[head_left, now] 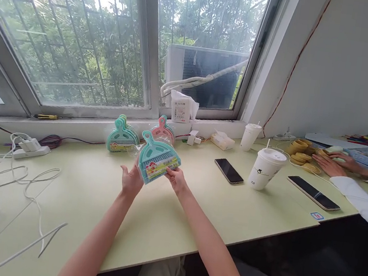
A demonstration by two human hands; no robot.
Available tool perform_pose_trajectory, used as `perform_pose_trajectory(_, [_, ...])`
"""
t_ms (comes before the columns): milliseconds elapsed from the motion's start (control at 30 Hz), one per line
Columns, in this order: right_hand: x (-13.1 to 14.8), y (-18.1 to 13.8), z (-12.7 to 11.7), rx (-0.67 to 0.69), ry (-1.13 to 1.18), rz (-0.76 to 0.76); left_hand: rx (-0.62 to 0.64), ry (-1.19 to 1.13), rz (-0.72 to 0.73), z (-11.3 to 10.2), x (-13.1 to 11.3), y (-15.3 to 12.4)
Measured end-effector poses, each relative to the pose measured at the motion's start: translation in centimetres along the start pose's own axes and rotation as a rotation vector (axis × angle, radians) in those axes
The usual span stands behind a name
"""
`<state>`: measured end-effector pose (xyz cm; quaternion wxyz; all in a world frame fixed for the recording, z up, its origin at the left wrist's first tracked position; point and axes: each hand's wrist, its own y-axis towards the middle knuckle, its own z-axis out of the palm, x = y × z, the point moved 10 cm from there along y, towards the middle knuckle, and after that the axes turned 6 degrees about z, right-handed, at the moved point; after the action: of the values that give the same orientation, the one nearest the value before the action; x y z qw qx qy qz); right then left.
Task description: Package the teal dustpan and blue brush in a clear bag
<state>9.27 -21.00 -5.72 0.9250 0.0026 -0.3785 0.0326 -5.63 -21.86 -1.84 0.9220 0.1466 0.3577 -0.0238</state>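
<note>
A mint-green dustpan and brush set (157,157) in clear wrap, with a colourful printed label, is held up over the table, tilted. My left hand (132,180) holds it from the left and behind, thumb stuck out to the side and fingers mostly hidden. With thumb and fingers, my right hand (176,178) grips its lower right corner. Behind it on the left, against the wall, leans a stack of green dustpan sets (122,135). A pink dustpan set (164,128) stands behind the held one, partly covered by it.
White cables (32,197) and a power strip (33,152) lie at left. To the right are a phone (229,170), a white lidded cup (265,169), another cup (250,137) and a second phone (313,193). Another person's hands (331,164) handle items near yellow round pieces (300,158).
</note>
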Motion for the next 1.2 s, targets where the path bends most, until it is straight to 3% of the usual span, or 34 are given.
perform_pose_trajectory(133, [-2.2,-0.7,1.9,0.083,-0.058,0.100,-0.048,0.074,-0.087,-1.6,0.8,-0.1])
perform_pose_trajectory(367, [-2.6,-1.7,3.4,0.112,-0.045,0.078,0.017,0.095,-0.079,-1.4,1.9,0.1])
perform_pose_trajectory(500, [-2.1,-1.7,3.2,0.083,-0.021,0.059,-0.038,0.051,-0.027,-1.7,1.7,0.4])
perform_pose_trajectory(767, [-2.2,-1.1,1.5,-0.043,0.003,-0.011,-0.006,-0.036,-0.228,-0.5,6.7,-0.9])
perform_pose_trajectory(833, [-2.1,-1.1,1.4,-0.061,0.020,-0.028,-0.037,-0.025,-0.223,-1.2,6.4,-0.5])
perform_pose_trajectory(967, [-1.5,-1.1,1.0,-0.073,0.065,-0.066,-0.091,0.069,-0.096,-2.4,3.1,0.6])
perform_pose_trajectory(1067, [-1.0,-0.9,0.0,-0.121,0.053,-0.091,-0.077,0.187,-0.061,-1.9,1.3,0.6])
perform_pose_trajectory(1200, [-1.1,-0.5,-1.5,-0.200,0.033,-0.087,-0.041,0.348,-0.034,-0.5,1.0,0.1])
